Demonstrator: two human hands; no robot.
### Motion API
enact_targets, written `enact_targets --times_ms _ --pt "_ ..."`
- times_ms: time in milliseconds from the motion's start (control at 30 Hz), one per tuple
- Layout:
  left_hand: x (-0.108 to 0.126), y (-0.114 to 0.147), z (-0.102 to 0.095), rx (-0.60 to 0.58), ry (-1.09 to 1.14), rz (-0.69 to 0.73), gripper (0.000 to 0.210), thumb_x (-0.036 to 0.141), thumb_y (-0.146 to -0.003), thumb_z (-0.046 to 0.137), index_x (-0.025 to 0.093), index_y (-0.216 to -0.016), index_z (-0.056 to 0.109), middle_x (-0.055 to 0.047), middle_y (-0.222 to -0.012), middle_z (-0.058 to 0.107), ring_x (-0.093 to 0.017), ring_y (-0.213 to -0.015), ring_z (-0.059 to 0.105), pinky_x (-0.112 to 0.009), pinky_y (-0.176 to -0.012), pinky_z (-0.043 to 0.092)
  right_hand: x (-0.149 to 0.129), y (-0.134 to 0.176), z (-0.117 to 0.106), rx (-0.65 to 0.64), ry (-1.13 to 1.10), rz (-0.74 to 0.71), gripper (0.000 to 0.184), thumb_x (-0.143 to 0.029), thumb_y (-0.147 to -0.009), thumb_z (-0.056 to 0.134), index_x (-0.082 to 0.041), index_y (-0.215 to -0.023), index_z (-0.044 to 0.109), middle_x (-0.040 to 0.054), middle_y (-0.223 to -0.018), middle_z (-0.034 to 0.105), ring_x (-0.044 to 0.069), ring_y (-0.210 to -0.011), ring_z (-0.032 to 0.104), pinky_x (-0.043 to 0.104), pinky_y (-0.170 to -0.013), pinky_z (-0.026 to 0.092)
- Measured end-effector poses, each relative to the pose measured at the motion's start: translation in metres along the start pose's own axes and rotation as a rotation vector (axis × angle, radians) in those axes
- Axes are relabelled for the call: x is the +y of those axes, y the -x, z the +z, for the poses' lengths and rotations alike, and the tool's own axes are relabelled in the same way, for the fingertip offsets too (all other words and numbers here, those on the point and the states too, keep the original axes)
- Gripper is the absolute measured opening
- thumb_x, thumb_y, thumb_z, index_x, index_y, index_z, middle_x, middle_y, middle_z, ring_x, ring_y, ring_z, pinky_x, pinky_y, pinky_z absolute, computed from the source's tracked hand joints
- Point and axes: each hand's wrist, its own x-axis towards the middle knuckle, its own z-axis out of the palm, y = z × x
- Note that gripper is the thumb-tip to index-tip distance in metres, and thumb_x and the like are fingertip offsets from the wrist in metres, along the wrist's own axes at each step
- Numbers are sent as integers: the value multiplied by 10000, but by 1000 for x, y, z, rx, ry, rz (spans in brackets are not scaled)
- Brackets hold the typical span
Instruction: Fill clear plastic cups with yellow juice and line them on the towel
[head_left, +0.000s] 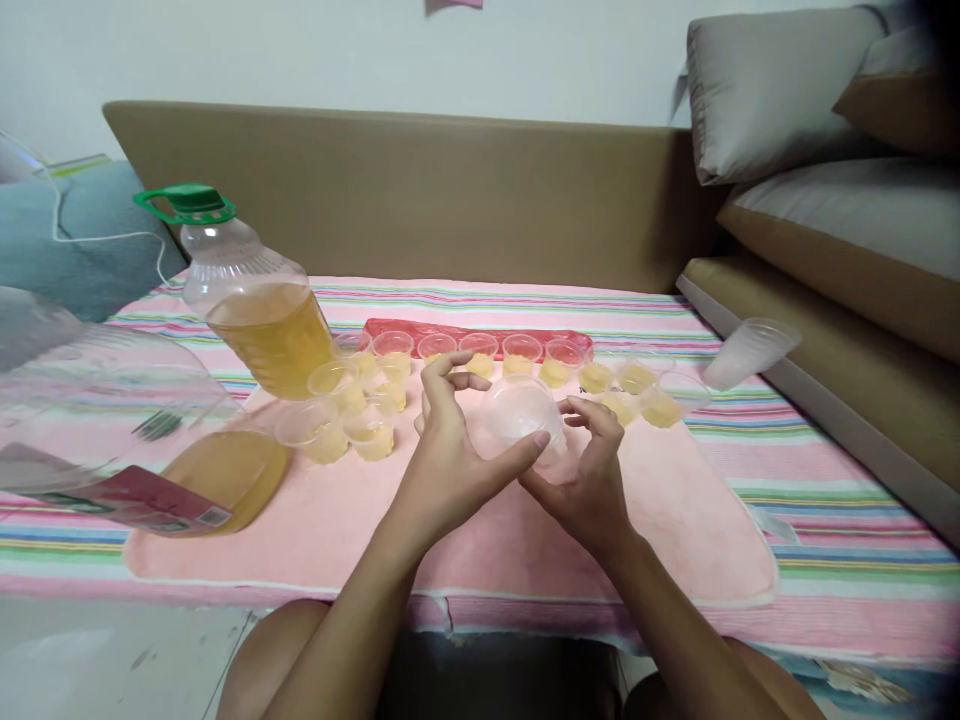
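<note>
Both hands are at a see-through plastic cup (517, 410) above the pink mat, its round mouth tilted toward the back. My left hand (450, 450) has its thumb across the near side of the cup and its fingers curved at the left of the rim. From the right, my right hand (589, 475) grips the cup's lower part with thumb and bent fingers. Whether it is one cup or a few nested ones, I cannot tell. Behind the hands stands a row of plastic cups (522, 357) with yellow liquid; more filled cups (372, 435) are grouped at the left.
A large bottle (262, 325) of yellow liquid with a green cap stands at the left, with another bottle (225, 475) nearer. A see-through cup stack (752, 353) leans at the right by the cushions (847, 220). Behind the cups lies a red plastic packet (480, 333) on the striped cloth.
</note>
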Motion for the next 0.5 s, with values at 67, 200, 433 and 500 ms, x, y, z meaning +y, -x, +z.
enact_targets --times_ms 67,200,433,500 --pt "5 -1 -6 42 20 54 868 432 -736 891 300 -1372 315 -77 -1291 512 -287 -1302 537 -510 -1095 430 1 1 1 -6 5 9 714 -258 -934 769 -211 -1534 386 149 -1336 501 356 -1177 527 561 -929 499" --pt "22 0 -26 172 69 140 880 396 -730 900 309 -1382 316 -64 -1284 529 -262 -1294 543 -475 -1121 425 3 4 2 -8 31 44 705 -286 -927 769 -225 -1521 394 130 -1315 506 342 -1161 538 537 -930 502" --pt "16 0 -39 158 32 132 880 395 -735 879 327 -1387 291 -70 -1290 497 -270 -1293 529 -511 -1145 424 14 -14 -19 171 115 71 744 -395 -870 824 -231 -1460 401 122 -1333 470 335 -1181 544 481 -925 495" --pt "3 0 -29 141 -49 132 853 395 -753 859 325 -1386 291 -78 -1322 463 -271 -1279 527 -521 -1136 427 22 -23 -39 280 165 71 775 -433 -832 846 -230 -1416 377 129 -1343 442 320 -1164 558 448 -902 492"
